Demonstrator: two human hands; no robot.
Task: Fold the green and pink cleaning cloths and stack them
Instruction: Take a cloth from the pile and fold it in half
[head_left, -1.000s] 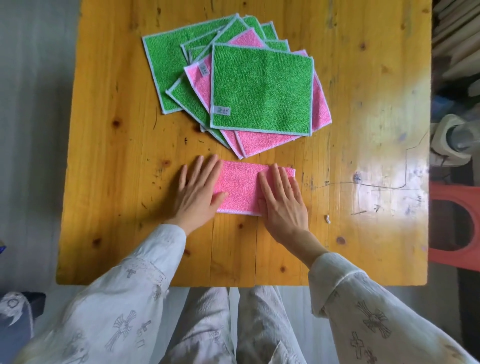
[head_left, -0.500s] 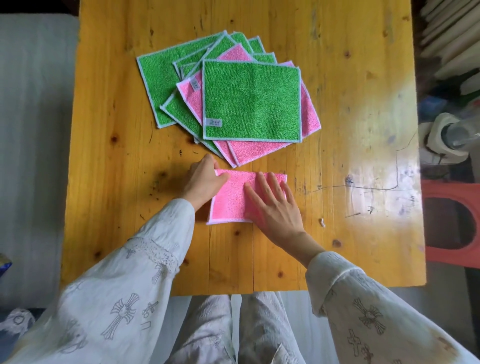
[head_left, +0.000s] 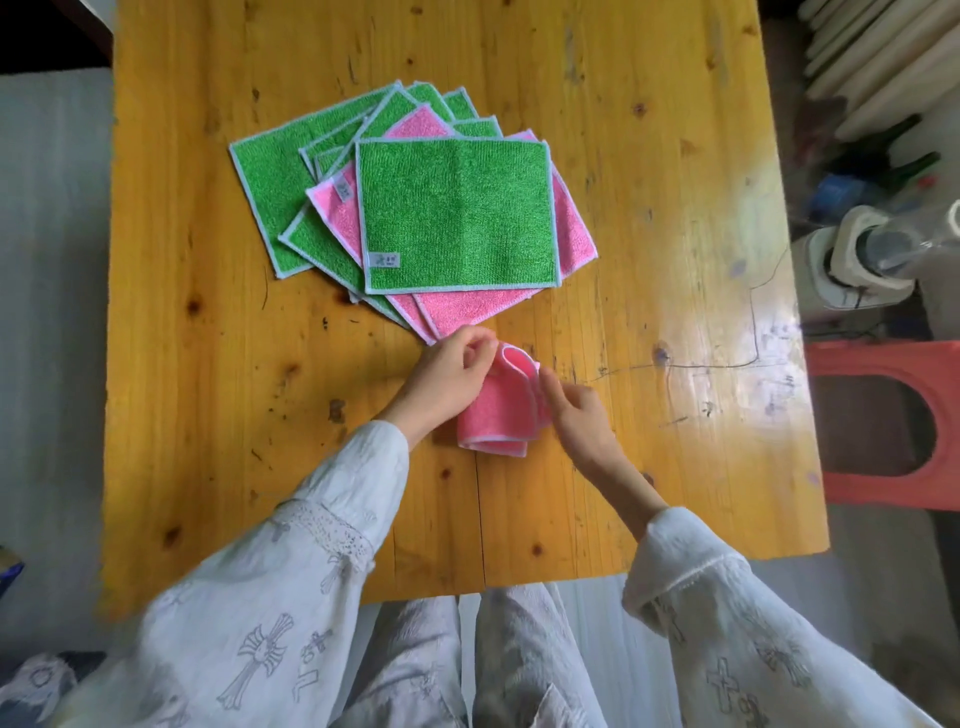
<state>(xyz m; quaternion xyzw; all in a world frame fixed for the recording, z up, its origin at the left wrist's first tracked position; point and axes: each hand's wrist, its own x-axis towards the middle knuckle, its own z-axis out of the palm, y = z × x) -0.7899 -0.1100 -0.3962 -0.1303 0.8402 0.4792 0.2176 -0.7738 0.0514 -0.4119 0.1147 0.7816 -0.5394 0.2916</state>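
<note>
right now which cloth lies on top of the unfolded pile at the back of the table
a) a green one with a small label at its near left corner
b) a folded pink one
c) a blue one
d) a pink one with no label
a: the green cloth lies flat over the pile's pink and green ones, its small label at the near left corner.

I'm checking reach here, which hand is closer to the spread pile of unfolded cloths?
Left. The left hand pinches the pink cloth just below the pile, nearly touching its lowest pink corner. The right hand sits lower and further right, clearly apart.
</note>
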